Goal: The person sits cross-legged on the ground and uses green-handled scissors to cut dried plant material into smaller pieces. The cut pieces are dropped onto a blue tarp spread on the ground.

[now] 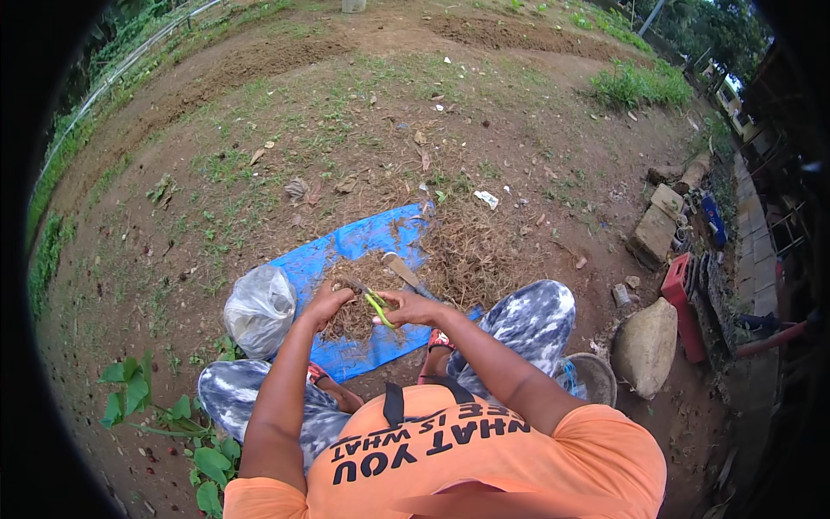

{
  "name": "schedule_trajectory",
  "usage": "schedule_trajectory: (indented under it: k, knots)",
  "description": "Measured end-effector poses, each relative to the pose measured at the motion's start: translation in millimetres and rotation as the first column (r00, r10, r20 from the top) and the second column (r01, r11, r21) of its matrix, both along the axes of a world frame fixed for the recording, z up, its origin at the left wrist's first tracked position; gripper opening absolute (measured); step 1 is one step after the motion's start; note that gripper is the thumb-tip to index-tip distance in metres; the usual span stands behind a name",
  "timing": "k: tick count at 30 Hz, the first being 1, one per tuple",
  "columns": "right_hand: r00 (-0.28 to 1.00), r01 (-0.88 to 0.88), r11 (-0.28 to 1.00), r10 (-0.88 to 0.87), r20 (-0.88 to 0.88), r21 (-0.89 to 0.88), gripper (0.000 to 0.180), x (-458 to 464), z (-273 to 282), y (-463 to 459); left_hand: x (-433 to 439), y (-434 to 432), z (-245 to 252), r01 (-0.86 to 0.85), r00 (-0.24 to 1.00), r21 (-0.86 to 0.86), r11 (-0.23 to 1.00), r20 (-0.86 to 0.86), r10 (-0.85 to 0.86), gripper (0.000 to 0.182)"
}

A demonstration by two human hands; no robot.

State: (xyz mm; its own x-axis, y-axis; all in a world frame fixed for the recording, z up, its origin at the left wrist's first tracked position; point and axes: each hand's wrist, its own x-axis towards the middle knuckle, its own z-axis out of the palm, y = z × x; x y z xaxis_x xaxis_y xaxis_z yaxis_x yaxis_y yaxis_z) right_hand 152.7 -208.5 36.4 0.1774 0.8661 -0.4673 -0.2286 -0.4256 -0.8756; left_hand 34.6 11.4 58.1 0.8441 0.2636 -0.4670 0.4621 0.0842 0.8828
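My right hand [415, 307] grips the lime-green handles of a pair of scissors or hand shears [378, 309]. Their dark blades point up and left, towards my left hand [329, 303], which pinches some dry plant fibres close to the tips. Beneath both hands is a heap of chopped dry fibres [350, 324] on a blue plastic tarp [343, 364]. A broad-bladed knife [401, 269] lies on the heap just beyond my right hand, its dark handle towards my right knee.
A translucent plastic bag [260, 311] stands left of the tarp. Loose dry grass [480, 259] is piled at the right. Beside my right leg are a round tub [596, 379], a filled sack [645, 347] and a red crate [677, 285]. Leafy vines [211, 462] grow at lower left.
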Motion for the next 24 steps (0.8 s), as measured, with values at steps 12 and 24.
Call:
schedule_trajectory:
  k: [12, 24]
  knots:
    - [0.824, 0.498, 0.864, -0.447, -0.349, 0.068, 0.044, -19.0, -10.1, 25.2, 15.9, -30.3, -23.2, -0.21, 0.971, -0.467, 0.859, 0.0, 0.237, 0.049]
    - [0.847, 0.514, 0.814, -0.532, -0.009, 0.269, 0.066, -20.2, -8.1, 41.9, 17.7, -30.6, -36.2, -0.242, 0.957, -0.437, 0.866, 0.037, 0.286, 0.095]
